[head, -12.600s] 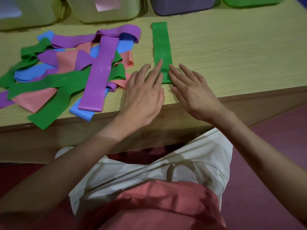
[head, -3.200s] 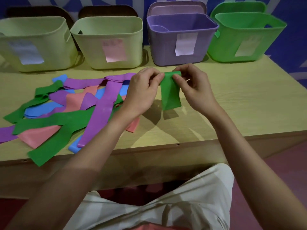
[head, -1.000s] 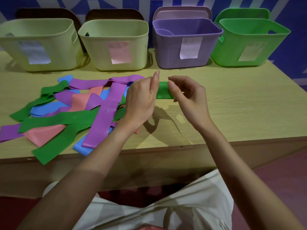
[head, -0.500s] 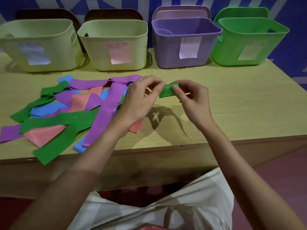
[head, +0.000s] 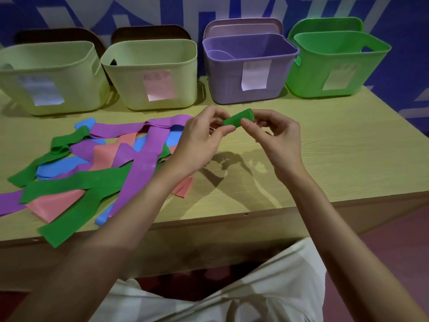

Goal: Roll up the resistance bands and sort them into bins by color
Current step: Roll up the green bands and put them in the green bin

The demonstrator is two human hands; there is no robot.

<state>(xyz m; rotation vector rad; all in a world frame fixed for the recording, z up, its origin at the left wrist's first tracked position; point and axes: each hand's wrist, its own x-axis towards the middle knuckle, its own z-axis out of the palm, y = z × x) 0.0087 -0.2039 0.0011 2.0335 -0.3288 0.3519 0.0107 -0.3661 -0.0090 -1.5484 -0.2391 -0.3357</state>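
Inside purple bin (head: 248,89), one pale curve (head: 219,55)

Matt rubbery bands (head: 139,168) on wood-grain table (head: 325,159).

A green band (head: 238,117), rolled into a short tight cylinder, is held in the air above the middle of the counter (head: 325,154), tilted with its right end higher. On the counter's left half lies a loose, overlapping pile of flat bands (head: 109,163) in green, purple, pink and blue; some ends hang over the front edge. Along the back edge stand four open bins in a row: two pale yellow bins (head: 53,89) (head: 153,66), a purple bin (head: 232,80) and, nearest the right end, a green bin (head: 313,75), each with a paper label on its front.
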